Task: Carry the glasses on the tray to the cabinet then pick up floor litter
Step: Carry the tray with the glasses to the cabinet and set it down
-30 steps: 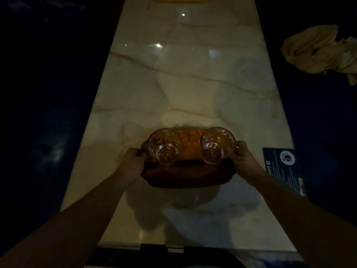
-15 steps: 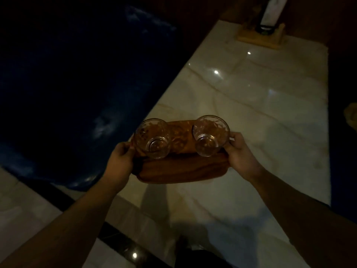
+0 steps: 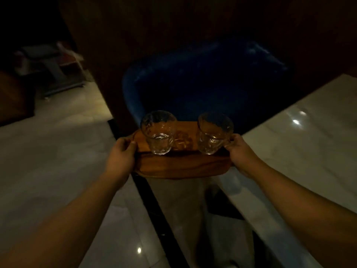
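Holding the wooden tray (image 3: 179, 166) out in front of you, you have it off any surface, above the pale tiled floor (image 3: 48, 161). A black strip (image 3: 154, 202) in the floor runs from under the tray's near edge down toward the bottom of the head view. On your right, the marble counter (image 3: 301, 151) ends in a long edge that slants from upper right to lower middle; the tray's right end hangs just beside that edge, near its corner. Beyond the tray's far edge sits a blue chair (image 3: 202, 80), close behind the glasses, with dark wood panelling behind it. Open floor lies to your left, reaching back to a dim piece of furniture (image 3: 52, 70) at the far left.

Both forearms reach forward, nearly level. Your left hand (image 3: 120, 158) clamps the tray's left end, thumb on top of the rim and fingers curled beneath. Your right hand (image 3: 239, 151) clamps the right end, fingers wrapped under and thumb by the rim.

On the tray, the left glass (image 3: 159, 132) stands upright toward the left end, and the right glass (image 3: 213, 133) stands upright at the right end, touching or almost touching your right thumb.
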